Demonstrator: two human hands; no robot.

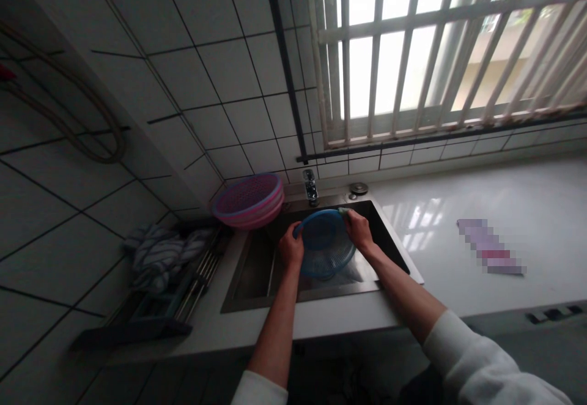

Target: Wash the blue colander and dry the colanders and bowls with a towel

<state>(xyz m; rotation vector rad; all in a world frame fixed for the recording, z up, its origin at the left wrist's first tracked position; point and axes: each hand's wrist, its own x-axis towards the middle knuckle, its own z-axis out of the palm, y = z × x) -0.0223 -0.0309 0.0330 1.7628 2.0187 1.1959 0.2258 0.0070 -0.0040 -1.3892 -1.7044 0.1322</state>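
A blue plastic colander (328, 258) is held tilted inside the steel sink (257, 292). My left hand (292, 247) is closed on its left rim. On the far right part of the rim, my right hand (360, 230) is closed around a small green pad (343, 211), pressed against the colander's edge. Only a corner of the pad shows, so I cannot tell whether it is a sponge or a cloth. Behind the colander stands a chrome faucet (310, 187).
Stacked pink baskets (250, 203) rest at the sink's back left corner. A striped cloth (160, 255) lies over a dark rack (151, 319) on the left. A metal drain strainer (358, 188) sits behind the sink. A blurred-out flat item (490, 246) lies on the white counter (440, 282).
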